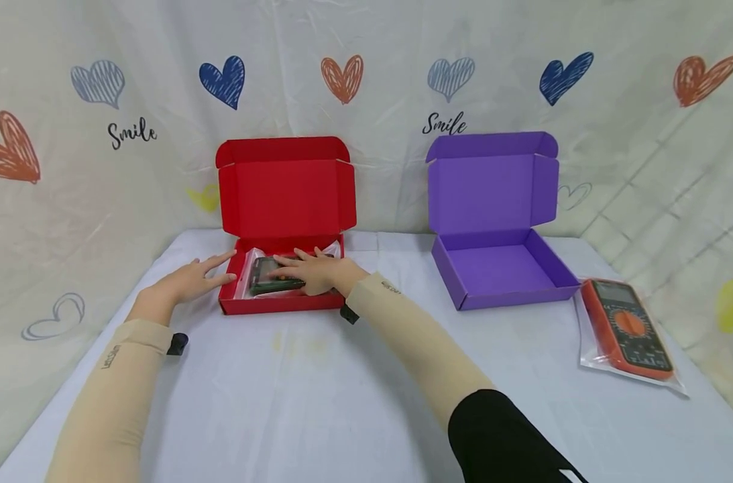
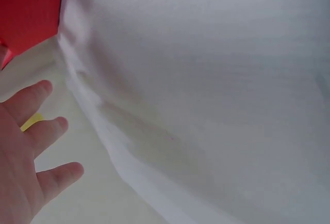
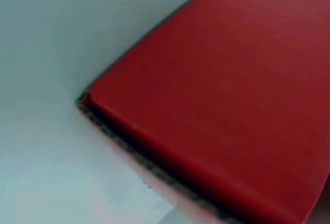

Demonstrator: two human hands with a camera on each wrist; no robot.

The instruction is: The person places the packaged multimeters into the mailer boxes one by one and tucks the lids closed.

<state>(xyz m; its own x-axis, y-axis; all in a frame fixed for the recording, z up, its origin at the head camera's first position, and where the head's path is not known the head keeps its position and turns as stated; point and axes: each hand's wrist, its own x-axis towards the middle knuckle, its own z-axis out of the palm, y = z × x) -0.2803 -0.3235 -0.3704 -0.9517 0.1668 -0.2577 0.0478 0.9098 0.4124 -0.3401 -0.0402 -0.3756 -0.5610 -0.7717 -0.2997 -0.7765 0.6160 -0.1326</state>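
A red cardboard box (image 1: 282, 306) stands with its lid raised at the left of the table. Inside it lies a dark device (image 1: 263, 276) in a clear plastic bag, partly covered by my right hand (image 1: 318, 272); its kind cannot be made out. That hand lies flat over the device, fingers spread and fairly straight. My left hand (image 1: 188, 280) reaches to the box's left side, thumb and forefinger at the rim. In the left wrist view, spread fingers (image 2: 46, 131) show beside the red box (image 2: 26, 13). Only the box's red side (image 3: 216, 90) fills the right wrist view; the hand is hidden there.
A purple box (image 1: 520, 298) with its lid up stands at the right, nothing inside it. To its right an orange multimeter (image 1: 628, 329) lies in a clear bag near the table's right edge. Behind the table (image 1: 269, 416) hangs a heart-printed curtain (image 1: 390, 40).
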